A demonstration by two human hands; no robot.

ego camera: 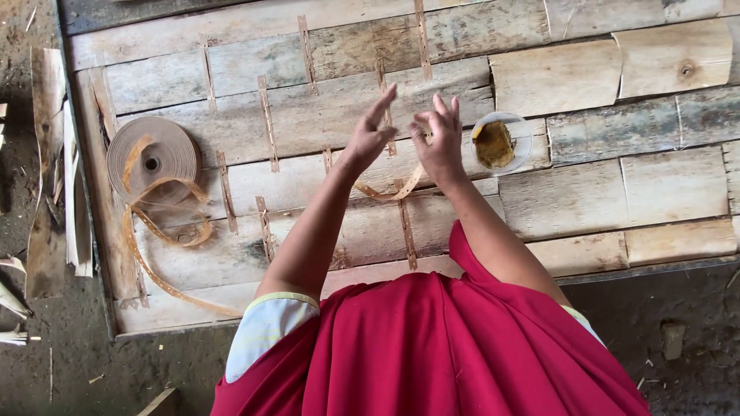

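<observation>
Tape (393, 190), a thin tan perforated strip, loops between the two raised hands above the middle of a sheet of wood veneer pieces (586, 192) laid edge to edge. The right hand (439, 142) is pinched on one end of the strip, thumb and forefingers closed around it, the other fingers lifted. The left hand (370, 135) is spread, its fingers pointing toward twelve o'clock; the strip's slack passes just under its wrist, but whether that hand actually grips the strip cannot be told from this angle.

At three o'clock from the right hand, just beside it, stands a small clear bowl (501, 142) with a yellowish sponge or paste inside. Short lengths of the same tape (267, 123) already lie across many joints between the veneer pieces, several around the hands. At nine o'clock, well apart from the hands, a flat roll of tape (153, 158) lies on the sheet, its loose end curling down toward seven o'clock.

The step in hand looks like readying a fresh length of tape, held clear of the wood. Judging from the taped joints, the strip would need to be drawn straight and laid squarely across a seam, then pressed flat along its whole length so no end lifts.

Red cloth (439, 354) of the person's garment fills the view at six o'clock, with dirt floor (694, 347) beyond the sheet's edge.
</observation>
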